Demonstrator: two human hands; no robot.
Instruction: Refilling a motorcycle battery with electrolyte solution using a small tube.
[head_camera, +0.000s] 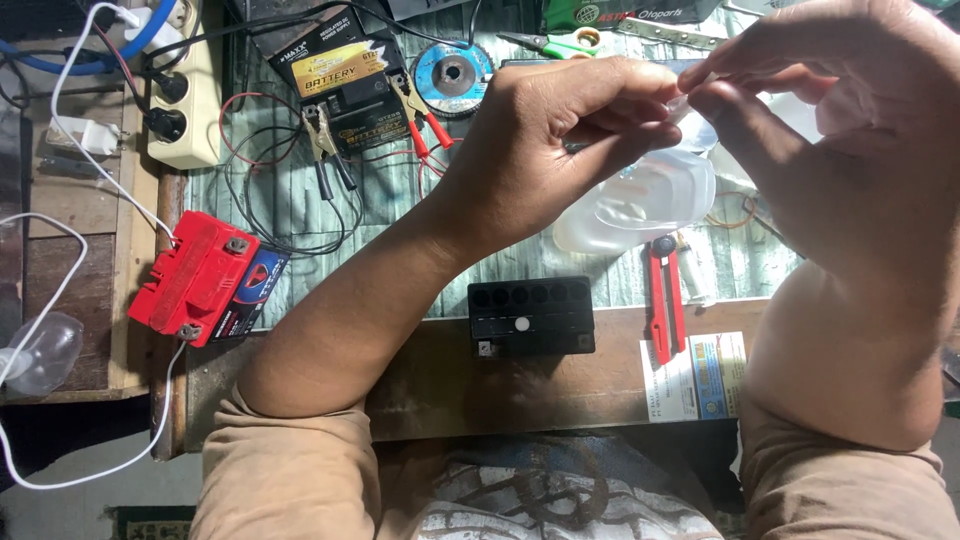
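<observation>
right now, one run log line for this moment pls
left hand: pinching clear plastic bottle | right hand: pinching its tip | black battery: on bench below | red cutter: beside it

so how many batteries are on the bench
3: a red battery at the left edge, a black battery at the front centre, and a black battery with clamps at the back. Others may be hidden behind the hands.

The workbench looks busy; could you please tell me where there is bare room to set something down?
Bare wood lies along the front edge of the workbench, between the red battery and the black battery. Crowded: the far side, with clamp leads and the boxed battery, and around the red cutter and paper leaflet.
</observation>
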